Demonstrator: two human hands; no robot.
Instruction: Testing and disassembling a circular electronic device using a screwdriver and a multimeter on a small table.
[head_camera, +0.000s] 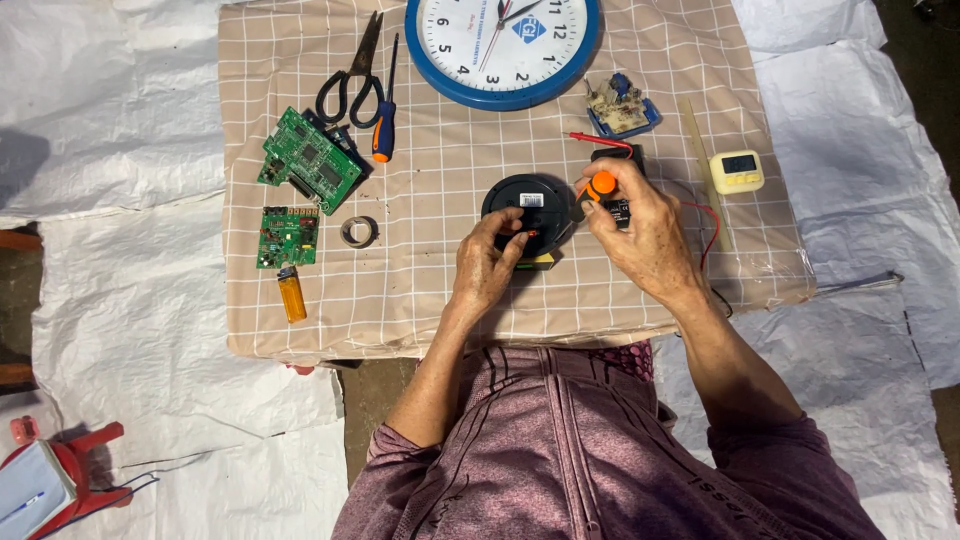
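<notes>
A round black device lies on the beige checked cloth in front of me. My left hand rests on its near edge, fingers pressing on it beside a small red part. My right hand grips an orange-handled screwdriver, whose tip points into the device from the right. A black meter with red leads lies partly hidden under my right hand.
On the cloth: a blue-rimmed wall clock, scissors, another screwdriver, two green circuit boards, a tape roll, an orange lighter, a small board in a blue tray, a pale digital timer.
</notes>
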